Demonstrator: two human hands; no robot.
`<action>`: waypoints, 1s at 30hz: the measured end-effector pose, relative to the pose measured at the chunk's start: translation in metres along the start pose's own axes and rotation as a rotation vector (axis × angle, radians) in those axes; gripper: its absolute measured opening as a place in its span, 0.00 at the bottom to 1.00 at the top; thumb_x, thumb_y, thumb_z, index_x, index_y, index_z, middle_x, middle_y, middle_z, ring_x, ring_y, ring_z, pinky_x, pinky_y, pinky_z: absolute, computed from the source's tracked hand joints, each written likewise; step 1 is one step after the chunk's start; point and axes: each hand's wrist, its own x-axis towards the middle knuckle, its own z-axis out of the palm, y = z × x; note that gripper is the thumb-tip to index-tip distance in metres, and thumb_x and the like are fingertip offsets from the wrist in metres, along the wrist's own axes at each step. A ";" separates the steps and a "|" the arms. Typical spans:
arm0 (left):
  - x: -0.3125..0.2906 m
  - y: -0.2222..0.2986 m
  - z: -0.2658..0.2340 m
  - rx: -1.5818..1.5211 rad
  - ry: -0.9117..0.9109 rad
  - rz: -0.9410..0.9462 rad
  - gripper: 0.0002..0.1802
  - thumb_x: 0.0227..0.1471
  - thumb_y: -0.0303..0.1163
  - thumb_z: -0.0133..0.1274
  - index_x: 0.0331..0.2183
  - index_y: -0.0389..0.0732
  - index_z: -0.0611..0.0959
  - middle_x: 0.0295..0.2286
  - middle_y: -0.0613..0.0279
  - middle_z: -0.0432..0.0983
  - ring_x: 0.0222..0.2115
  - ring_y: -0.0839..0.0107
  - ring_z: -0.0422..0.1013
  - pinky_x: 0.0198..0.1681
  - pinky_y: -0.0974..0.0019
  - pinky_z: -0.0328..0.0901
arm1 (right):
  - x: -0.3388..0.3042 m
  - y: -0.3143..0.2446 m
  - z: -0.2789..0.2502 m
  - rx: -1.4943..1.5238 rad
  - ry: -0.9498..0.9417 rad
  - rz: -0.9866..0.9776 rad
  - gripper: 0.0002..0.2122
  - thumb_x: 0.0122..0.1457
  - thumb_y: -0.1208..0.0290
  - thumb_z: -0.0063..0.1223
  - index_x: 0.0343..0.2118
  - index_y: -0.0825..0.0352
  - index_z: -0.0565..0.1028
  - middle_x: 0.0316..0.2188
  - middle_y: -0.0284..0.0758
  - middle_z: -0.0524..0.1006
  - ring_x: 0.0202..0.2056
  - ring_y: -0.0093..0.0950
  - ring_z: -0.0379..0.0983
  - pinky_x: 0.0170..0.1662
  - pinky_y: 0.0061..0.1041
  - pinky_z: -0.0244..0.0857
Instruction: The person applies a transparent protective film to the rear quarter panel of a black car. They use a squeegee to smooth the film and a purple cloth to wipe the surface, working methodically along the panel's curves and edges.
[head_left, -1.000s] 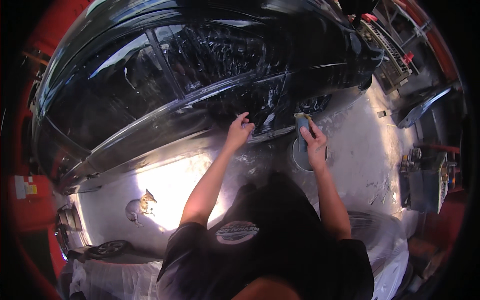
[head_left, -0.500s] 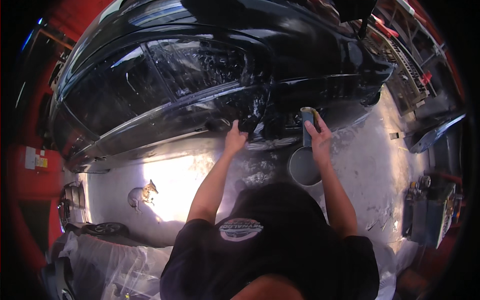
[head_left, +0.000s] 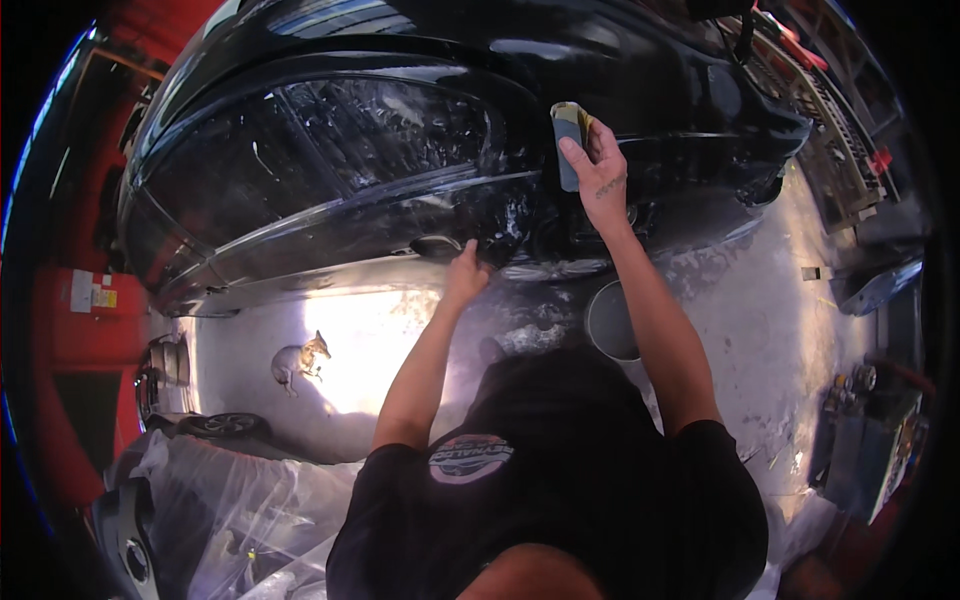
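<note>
My right hand [head_left: 604, 172] is closed around a sanding block wrapped in grey sandpaper [head_left: 568, 150], raised at the black car's [head_left: 640, 95] rear side panel. Whether the block touches the paint, I cannot tell. Lower down, my left hand [head_left: 467, 275] rests at the car's side beside the door handle [head_left: 436, 244]. Its index finger is stretched out toward the panel; the other fingers look partly curled, with nothing visible in them. Whitish, wet-looking streaks mark the window [head_left: 385, 125] and the bodywork near the wheel area.
A round grey bucket [head_left: 590, 322] stands on the floor below my right forearm. To the left, a dog [head_left: 300, 362] lies in a sunlit patch. Clear plastic sheeting [head_left: 250, 515] and a wheel [head_left: 228, 425] are behind it. On the right are a dark cart [head_left: 865, 440] and a ladder-like frame [head_left: 835, 150].
My right hand has lifted the sanding block from above the bucket, up and leftward onto or over the side panel. My left hand stays by the door handle. The view has shifted slightly.
</note>
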 end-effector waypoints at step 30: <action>0.182 0.165 -0.388 0.233 0.605 0.829 0.17 0.60 0.44 0.60 0.38 0.41 0.91 0.32 0.51 0.87 0.35 0.54 0.83 0.44 0.57 0.74 | -0.030 0.041 0.135 -0.945 0.768 -0.487 0.30 0.60 0.70 0.71 0.64 0.74 0.75 0.56 0.50 0.76 0.53 0.50 0.74 0.58 0.43 0.69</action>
